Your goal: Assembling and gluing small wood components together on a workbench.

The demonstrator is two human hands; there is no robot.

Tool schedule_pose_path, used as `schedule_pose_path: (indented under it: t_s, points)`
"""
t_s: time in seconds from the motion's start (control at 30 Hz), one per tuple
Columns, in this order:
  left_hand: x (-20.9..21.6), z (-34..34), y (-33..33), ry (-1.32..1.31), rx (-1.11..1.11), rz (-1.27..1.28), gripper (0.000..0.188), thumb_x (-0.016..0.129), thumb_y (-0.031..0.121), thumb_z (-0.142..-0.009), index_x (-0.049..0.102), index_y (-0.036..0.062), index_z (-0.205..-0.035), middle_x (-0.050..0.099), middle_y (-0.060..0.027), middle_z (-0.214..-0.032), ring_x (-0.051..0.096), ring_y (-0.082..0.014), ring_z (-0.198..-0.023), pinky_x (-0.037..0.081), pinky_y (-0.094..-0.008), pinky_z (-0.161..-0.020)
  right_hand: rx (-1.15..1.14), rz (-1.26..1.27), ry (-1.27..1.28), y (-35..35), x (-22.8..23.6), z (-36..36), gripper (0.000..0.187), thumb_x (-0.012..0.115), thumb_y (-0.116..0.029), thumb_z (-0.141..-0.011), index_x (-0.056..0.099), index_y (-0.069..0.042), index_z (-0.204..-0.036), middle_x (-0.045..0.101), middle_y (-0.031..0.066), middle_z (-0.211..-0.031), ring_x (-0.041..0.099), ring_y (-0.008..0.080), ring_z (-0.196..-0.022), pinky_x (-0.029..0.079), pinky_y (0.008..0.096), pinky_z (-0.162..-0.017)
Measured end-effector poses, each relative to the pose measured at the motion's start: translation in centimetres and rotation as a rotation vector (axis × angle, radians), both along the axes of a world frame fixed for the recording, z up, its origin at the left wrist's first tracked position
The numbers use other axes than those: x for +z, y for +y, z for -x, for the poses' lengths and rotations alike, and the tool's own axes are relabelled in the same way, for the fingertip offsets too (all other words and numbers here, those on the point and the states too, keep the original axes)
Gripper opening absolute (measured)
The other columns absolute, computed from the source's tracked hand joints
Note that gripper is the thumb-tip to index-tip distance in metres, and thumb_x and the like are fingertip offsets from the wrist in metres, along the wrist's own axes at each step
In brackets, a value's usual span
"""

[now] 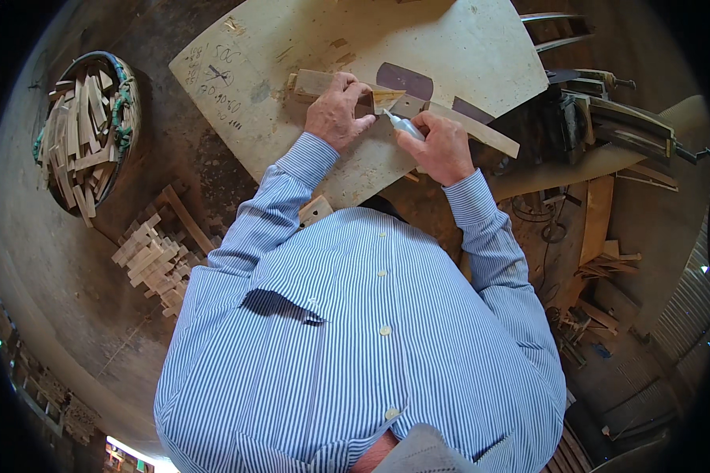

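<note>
My left hand (341,110) is closed round a wooden block (312,84) lying on the pale worktable, its thumb and fingertips toward a small yellowish piece of wood (386,98) at the block's right end. In my right hand (443,148) is a small white squeeze bottle (405,125) with a narrow nozzle. The bottle tilts up to the left, its tip at the edge of the yellowish piece; whether they touch I cannot tell. Just right of the tip, a long wooden strip (485,132) runs out past the table's edge.
Dark flat pieces (405,80) lie behind the wood on the worktable (268,47), which has handwritten marks. Clamps with screw handles (639,126) stand at its right. On the floor to the left are a basket of wood offcuts (87,134) and stacked blocks (154,256).
</note>
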State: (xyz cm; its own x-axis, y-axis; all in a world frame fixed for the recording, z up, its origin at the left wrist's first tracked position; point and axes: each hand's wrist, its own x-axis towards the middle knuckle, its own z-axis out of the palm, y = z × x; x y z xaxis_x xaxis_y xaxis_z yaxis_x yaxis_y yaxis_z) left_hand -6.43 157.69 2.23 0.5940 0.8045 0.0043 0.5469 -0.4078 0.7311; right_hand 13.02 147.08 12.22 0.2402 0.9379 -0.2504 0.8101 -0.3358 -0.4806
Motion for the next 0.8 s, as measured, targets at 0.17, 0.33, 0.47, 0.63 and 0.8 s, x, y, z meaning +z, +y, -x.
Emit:
schedule_pose_path:
  t_s: [0.17,0.33,0.47,0.63,0.8]
  points:
    - [0.64,0.02,-0.05,0.016,0.015,0.022,0.055,0.092,0.031,-0.079,0.069,0.0153,-0.126,0.058,-0.0062,-0.131,0.071,-0.0286,-0.112,0.062,-0.0425,-0.096,-0.019,0.008,0.034,0.14,0.28,0.04,0.044,0.075,-0.039,-0.085,0.079,0.003,-0.094,0.077,0.0224,-0.085,0.076,0.0347,-0.074,0.06,0.0445,-0.073]
    - [0.69,0.06,-0.04,0.019,0.014,0.021,0.054,0.092,0.031,-0.079,0.07,0.0155,-0.126,0.058,-0.0061,-0.131,0.071,-0.0294,-0.112,0.062,-0.0428,-0.097,0.016,0.012,0.028,0.21,0.02,0.56,0.044,0.075,-0.039,-0.084,0.079,0.004,-0.096,0.077,0.0222,-0.084,0.076,0.0335,-0.075,0.061,0.0433,-0.074]
    - [0.75,-0.03,-0.15,0.016,0.014,0.005,0.054,0.093,0.03,-0.078,0.07,0.0152,-0.125,0.058,-0.0061,-0.131,0.071,-0.0293,-0.112,0.063,-0.0427,-0.096,0.047,-0.008,0.008,0.23,-0.36,0.39,0.042,0.078,-0.036,-0.086,0.078,0.004,-0.098,0.077,0.018,-0.08,0.074,0.0258,-0.069,0.059,0.0378,-0.067]
    - [0.63,0.01,-0.18,0.015,0.019,-0.003,0.055,0.093,0.03,-0.078,0.07,0.015,-0.125,0.058,-0.006,-0.13,0.071,-0.0291,-0.112,0.063,-0.0421,-0.096,0.021,0.063,0.041,0.16,0.56,0.73,0.046,0.076,-0.04,-0.084,0.08,0.004,-0.099,0.078,0.0218,-0.085,0.077,0.0333,-0.076,0.062,0.0424,-0.075]
    - [0.03,-0.04,-0.06,0.0,0.004,-0.028,0.054,0.091,0.03,-0.079,0.071,0.0149,-0.127,0.057,-0.0073,-0.131,0.071,-0.0278,-0.109,0.063,-0.0408,-0.093,0.012,0.046,0.051,0.38,0.06,0.77,0.046,0.076,-0.04,-0.083,0.08,0.004,-0.099,0.078,0.0219,-0.086,0.076,0.033,-0.076,0.062,0.0424,-0.075]
